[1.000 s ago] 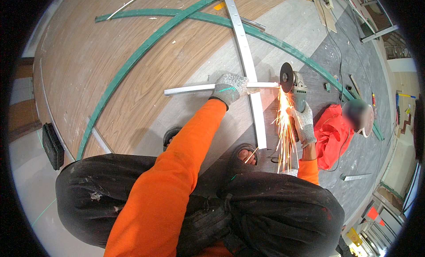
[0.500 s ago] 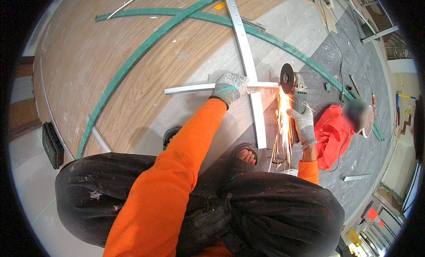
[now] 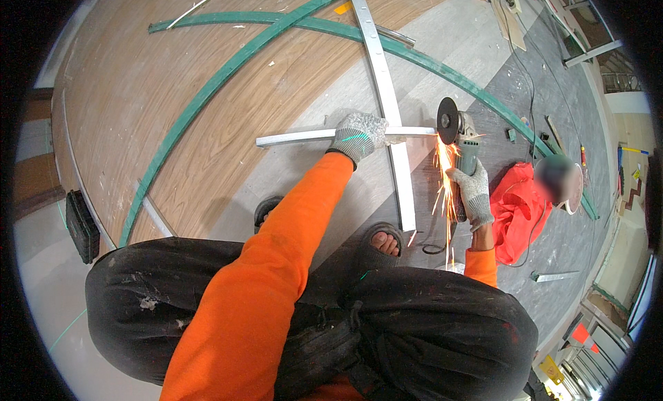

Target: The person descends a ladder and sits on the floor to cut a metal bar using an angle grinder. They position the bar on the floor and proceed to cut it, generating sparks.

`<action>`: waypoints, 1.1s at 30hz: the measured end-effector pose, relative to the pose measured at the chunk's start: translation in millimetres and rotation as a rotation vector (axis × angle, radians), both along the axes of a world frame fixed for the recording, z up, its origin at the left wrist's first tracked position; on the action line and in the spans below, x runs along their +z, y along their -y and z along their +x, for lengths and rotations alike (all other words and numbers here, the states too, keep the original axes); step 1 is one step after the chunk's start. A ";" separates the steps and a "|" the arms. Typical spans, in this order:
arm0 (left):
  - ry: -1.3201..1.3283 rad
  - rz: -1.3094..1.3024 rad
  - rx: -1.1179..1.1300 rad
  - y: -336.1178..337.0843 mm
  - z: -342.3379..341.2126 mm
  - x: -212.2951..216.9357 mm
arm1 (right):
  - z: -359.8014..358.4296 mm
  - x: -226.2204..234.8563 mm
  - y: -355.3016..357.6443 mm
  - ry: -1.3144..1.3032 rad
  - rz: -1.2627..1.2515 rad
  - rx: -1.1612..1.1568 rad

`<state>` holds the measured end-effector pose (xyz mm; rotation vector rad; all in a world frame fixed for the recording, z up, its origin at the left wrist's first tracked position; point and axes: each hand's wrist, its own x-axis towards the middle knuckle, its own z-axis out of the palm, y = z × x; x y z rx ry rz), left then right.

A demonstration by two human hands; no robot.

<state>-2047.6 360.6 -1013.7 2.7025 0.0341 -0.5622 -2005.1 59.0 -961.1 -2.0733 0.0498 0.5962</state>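
My left hand [image 3: 360, 134], in a grey knit glove, is closed around a light metal bar [image 3: 293, 137]. That bar lies across a longer white metal bar [image 3: 381, 76] on the floor. My right hand [image 3: 472, 192], also gloved, grips the body of an angle grinder [image 3: 467, 156]. The grinder's dark cutting disc [image 3: 448, 121] meets the right end of the held bar, and orange sparks [image 3: 447, 187] stream down from there toward my sandalled foot [image 3: 384, 243].
Two long green strips [image 3: 207, 90] cross on the wood-patterned floor. Red cloth [image 3: 514, 214] lies right of the grinder, beside a round blurred object. A cable [image 3: 528, 83] runs along the right. A short metal piece [image 3: 556, 277] and a black case [image 3: 82, 226] lie farther off.
The spark stream has become thinner, and the grinder has shifted very slightly. My left hand and the bar stay in place.
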 end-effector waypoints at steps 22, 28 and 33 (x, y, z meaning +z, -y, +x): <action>-0.001 -0.036 0.028 -2.4 0.3 -19.1 | 1.7 -7.7 3.8 0.001 0.069 -0.007; 0.027 -0.097 0.049 -1.5 -0.6 -10.5 | -1.5 -2.9 -2.4 -0.008 0.123 -0.050; 0.009 -0.047 0.017 -1.6 1.1 -16.6 | 0.5 -0.2 -3.9 -0.008 -0.010 -0.015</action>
